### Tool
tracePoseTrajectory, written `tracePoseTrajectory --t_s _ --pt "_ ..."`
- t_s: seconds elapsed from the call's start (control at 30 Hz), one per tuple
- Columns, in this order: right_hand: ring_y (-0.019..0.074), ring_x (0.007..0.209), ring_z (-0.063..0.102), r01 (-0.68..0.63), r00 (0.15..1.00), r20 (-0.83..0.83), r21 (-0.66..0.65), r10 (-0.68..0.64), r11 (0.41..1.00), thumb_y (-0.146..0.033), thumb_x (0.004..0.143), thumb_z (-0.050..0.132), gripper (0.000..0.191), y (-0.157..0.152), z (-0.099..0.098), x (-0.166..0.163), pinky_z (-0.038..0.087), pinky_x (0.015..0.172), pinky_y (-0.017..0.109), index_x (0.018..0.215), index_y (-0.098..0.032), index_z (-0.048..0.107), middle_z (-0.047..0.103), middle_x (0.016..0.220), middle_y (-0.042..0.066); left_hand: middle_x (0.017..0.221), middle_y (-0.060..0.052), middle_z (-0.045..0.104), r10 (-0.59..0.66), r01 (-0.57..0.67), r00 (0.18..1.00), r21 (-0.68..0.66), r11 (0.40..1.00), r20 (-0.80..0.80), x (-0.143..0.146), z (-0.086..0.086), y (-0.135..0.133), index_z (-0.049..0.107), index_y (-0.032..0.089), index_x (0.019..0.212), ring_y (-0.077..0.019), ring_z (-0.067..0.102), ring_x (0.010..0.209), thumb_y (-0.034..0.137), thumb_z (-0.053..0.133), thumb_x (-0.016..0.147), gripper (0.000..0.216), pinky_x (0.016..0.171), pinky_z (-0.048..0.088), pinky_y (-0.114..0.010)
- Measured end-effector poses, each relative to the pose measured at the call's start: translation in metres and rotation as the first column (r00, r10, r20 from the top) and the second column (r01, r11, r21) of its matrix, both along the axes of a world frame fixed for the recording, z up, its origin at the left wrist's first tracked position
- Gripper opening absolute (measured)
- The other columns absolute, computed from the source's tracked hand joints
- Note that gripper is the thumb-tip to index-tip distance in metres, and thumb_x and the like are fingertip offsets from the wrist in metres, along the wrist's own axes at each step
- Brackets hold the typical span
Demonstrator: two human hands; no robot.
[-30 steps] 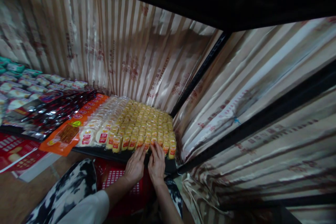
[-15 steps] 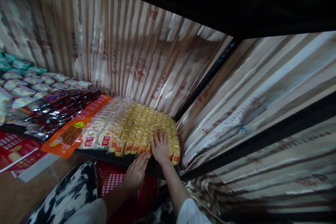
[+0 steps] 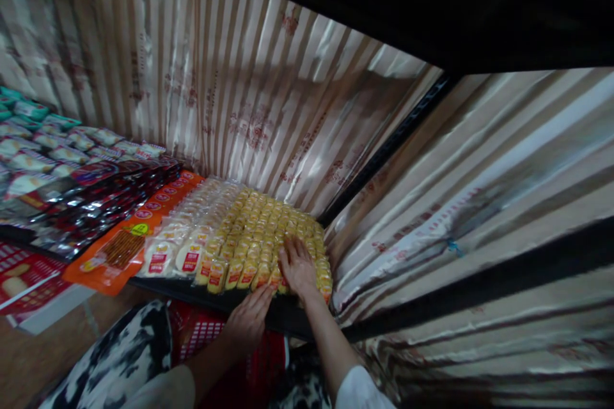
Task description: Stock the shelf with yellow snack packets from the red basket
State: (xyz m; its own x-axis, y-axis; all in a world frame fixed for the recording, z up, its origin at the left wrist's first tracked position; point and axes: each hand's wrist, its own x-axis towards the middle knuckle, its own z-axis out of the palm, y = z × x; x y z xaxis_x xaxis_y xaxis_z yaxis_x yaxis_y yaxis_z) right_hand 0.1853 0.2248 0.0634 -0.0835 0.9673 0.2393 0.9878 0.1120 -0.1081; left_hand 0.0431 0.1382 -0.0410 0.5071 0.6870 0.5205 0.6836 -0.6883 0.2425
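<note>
Rows of small yellow wrapped snack packs [image 3: 249,223] with red-orange labels lie packed together on a black shelf [image 3: 192,293]. My right hand [image 3: 298,265] rests palm down on top of these packs towards the right end, its fingers stretched out. At the front edge of the rows, my left hand [image 3: 252,316] touches the foremost packs with extended fingertips. Neither hand grips anything that shows. Left of the yellow packs are rows of clear packs with round white snacks [image 3: 189,257], and beside them an orange packet [image 3: 112,259] with brown sticks pictured on it.
Dark shiny packets [image 3: 105,204], white packets [image 3: 29,160] and green packets [image 3: 29,108] continue leftward along the shelf. Striped sheeting [image 3: 254,89] hangs behind, and a black post [image 3: 384,153] stands at the corner. Below the shelf is a red basket [image 3: 204,332].
The view has shifted slightly. My right hand stays flat on the yellow packs and my left hand stays at their front edge, with only small movement.
</note>
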Motion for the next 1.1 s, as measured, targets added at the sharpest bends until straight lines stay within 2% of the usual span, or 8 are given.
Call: tracePoseTrajectory --t_s 0.27,0.4,0.5,0.57,0.67,0.77,0.87,1.1 --pt "0.0242 0.128 0.036 -0.039 0.999 0.018 -0.018 0.040 0.999 -0.038 0.091 0.033 0.050 0.010 -0.008 0.000 0.028 0.105 0.040 0.129 -0.008 0.046 0.046 0.134 0.015 0.144 -0.008 0.033 0.018 -0.018 1.000 0.041 0.999 0.005 0.000 0.002 -0.001 0.039 0.009 0.133 -0.0193 0.022 0.135 0.011 0.033 0.083 0.050 0.104 0.033 -0.030" --pt "0.0243 0.134 0.025 -0.089 0.992 -0.063 0.225 0.105 0.970 -0.037 0.091 0.032 0.051 -0.009 -0.004 -0.015 0.027 0.106 0.045 0.132 -0.008 0.041 0.038 0.140 0.015 0.143 -0.007 0.036 0.059 -0.064 0.997 0.098 0.993 0.053 -0.004 0.007 -0.005 0.048 0.013 0.126 -0.0212 0.024 0.134 0.011 0.036 0.081 0.046 0.102 0.035 -0.034" --pt "0.0236 0.134 0.024 -0.162 0.965 -0.134 0.378 0.227 0.912 -0.036 0.090 0.037 0.049 -0.041 -0.013 -0.035 0.032 0.103 0.046 0.132 -0.012 0.040 0.034 0.142 0.013 0.136 -0.010 0.045 0.200 -0.224 0.966 0.148 0.963 0.161 -0.019 0.010 -0.013 0.055 0.016 0.118 -0.0222 0.032 0.130 0.012 0.036 0.083 0.040 0.099 0.037 -0.037" --pt "0.0226 0.132 0.028 -0.191 0.950 -0.150 0.417 0.274 0.889 -0.031 0.090 0.040 0.041 -0.065 -0.027 -0.047 0.034 0.102 0.046 0.128 -0.017 0.047 0.039 0.140 0.010 0.131 -0.011 0.049 0.308 -0.347 0.924 0.158 0.924 0.229 -0.036 0.011 -0.018 0.058 0.018 0.114 -0.0221 0.037 0.126 0.012 0.036 0.085 0.038 0.098 0.038 -0.037" --pt "0.0239 0.132 0.028 -0.200 0.953 -0.133 0.392 0.271 0.898 -0.027 0.089 0.042 0.038 -0.090 -0.050 -0.056 0.035 0.102 0.046 0.127 -0.021 0.049 0.039 0.140 0.008 0.131 -0.013 0.048 0.472 -0.517 0.837 0.117 0.848 0.277 -0.065 0.013 -0.019 0.052 0.019 0.123 -0.0246 0.039 0.125 0.018 0.040 0.087 0.038 0.099 0.038 -0.039" --pt "0.0263 0.135 0.021 -0.213 0.961 -0.101 0.318 0.257 0.924 -0.028 0.089 0.042 0.045 -0.095 -0.065 -0.059 0.034 0.102 0.048 0.134 -0.019 0.040 0.032 0.144 0.009 0.141 -0.018 0.034 0.564 -0.600 0.785 0.087 0.795 0.257 -0.087 0.013 -0.007 0.034 0.013 0.136 -0.0304 0.029 0.131 0.029 0.045 0.087 0.053 0.101 0.034 -0.045" --pt "0.0271 0.137 0.015 -0.204 0.967 -0.094 0.269 0.236 0.941 -0.030 0.090 0.040 0.049 -0.090 -0.072 -0.060 0.033 0.103 0.049 0.137 -0.018 0.035 0.025 0.147 0.009 0.145 -0.020 0.026 0.549 -0.565 0.821 0.086 0.821 0.157 -0.093 0.012 0.009 0.027 0.009 0.139 -0.0314 0.018 0.135 0.032 0.046 0.086 0.060 0.103 0.031 -0.047" --pt "0.0258 0.137 0.011 -0.150 0.973 -0.126 0.286 0.193 0.946 -0.031 0.091 0.037 0.046 -0.089 -0.073 -0.063 0.030 0.106 0.049 0.133 -0.012 0.041 0.023 0.148 0.010 0.145 -0.018 0.028 0.521 -0.518 0.854 0.082 0.851 -0.012 -0.087 0.016 0.021 0.034 0.007 0.135 -0.0286 0.014 0.137 0.023 0.046 0.083 0.056 0.108 0.025 -0.045"
